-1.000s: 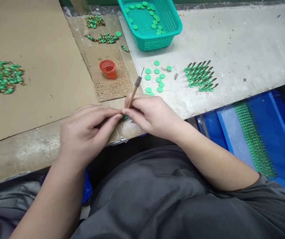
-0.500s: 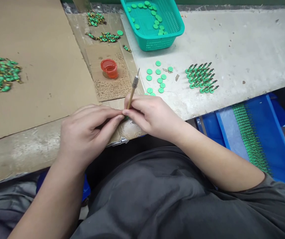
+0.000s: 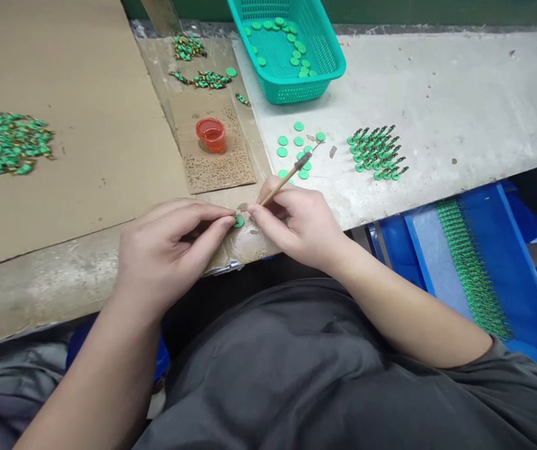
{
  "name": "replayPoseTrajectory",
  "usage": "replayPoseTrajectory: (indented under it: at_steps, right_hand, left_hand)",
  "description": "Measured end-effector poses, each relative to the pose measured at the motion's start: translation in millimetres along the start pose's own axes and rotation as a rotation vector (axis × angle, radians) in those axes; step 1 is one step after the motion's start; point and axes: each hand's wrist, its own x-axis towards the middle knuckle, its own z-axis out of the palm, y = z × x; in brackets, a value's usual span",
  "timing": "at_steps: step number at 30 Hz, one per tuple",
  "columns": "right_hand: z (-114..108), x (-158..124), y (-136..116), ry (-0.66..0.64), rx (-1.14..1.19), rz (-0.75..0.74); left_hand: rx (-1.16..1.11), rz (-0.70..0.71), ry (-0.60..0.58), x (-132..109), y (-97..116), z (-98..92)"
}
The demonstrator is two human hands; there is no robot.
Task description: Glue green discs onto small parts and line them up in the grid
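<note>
At the table's front edge, my left hand [image 3: 169, 244] is closed, thumb and forefinger pinching a small round green disc [image 3: 239, 221] that shows at the fingertips. Anything behind it is hidden by the fingers. My right hand [image 3: 299, 219], a short gap to the right, is closed around a slim wooden-handled tool [image 3: 283, 182] with a dark collar and a thin pointed tip. That tip slants up and right, over several loose green discs [image 3: 282, 152] on the pale tabletop. Beyond my hands, a small red cup [image 3: 211, 135] of liquid stands on a speckled cardboard piece [image 3: 221, 177].
A teal basket [image 3: 299, 94] holding green discs stands at the back. Rows of discs with small upright figures [image 3: 376, 150] are on the right. Small green-and-dark pieces [image 3: 10, 142] lie heaped on cardboard at left. A blue bin [image 3: 507, 250] sits below the table's right edge.
My right hand has drawn away to the right from the left fingertips. Its tool has tipped from nearly upright to slanting right, and the green disc now shows more fully.
</note>
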Motion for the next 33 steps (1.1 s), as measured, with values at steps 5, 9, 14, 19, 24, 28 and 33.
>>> replayPoseTrajectory:
  at_steps: [5,9,14,19,24,28,33]
  right_hand:
    - [-4.1,3.6,-1.2,-0.062,0.016,-0.1]
    - [-4.5,6.9,2.6,-0.119,-0.009,-0.188]
    - [-0.9,8.8,3.2,-0.168,-0.071,-0.206]
    - [-0.4,11.4,2.7,-0.178,-0.121,-0.223]
    - [2.3,9.9,-1.2,-0.187,-0.155,-0.248]
    - [7.9,5.3,-5.7,-0.241,-0.19,-0.25]
    - [5.5,4.6,-0.1,-0.169,-0.094,-0.144]
  left_hand:
    - [0.007,0.02,-0.001,1.2,1.7,-2.2]
    - [0.004,0.038,-0.012,1.6,1.6,-3.1]
    - [-0.003,0.027,-0.021,1.8,1.9,-3.9]
    - [-0.003,0.03,-0.009,1.3,2.4,-3.6]
    - [0.002,0.042,-0.011,-0.4,-0.2,-3.5]
    - [-0.009,0.081,0.009,-2.2,-4.1,-2.0]
    - [-0.014,0.044,0.012,-2.9,-2.5,-2.8]
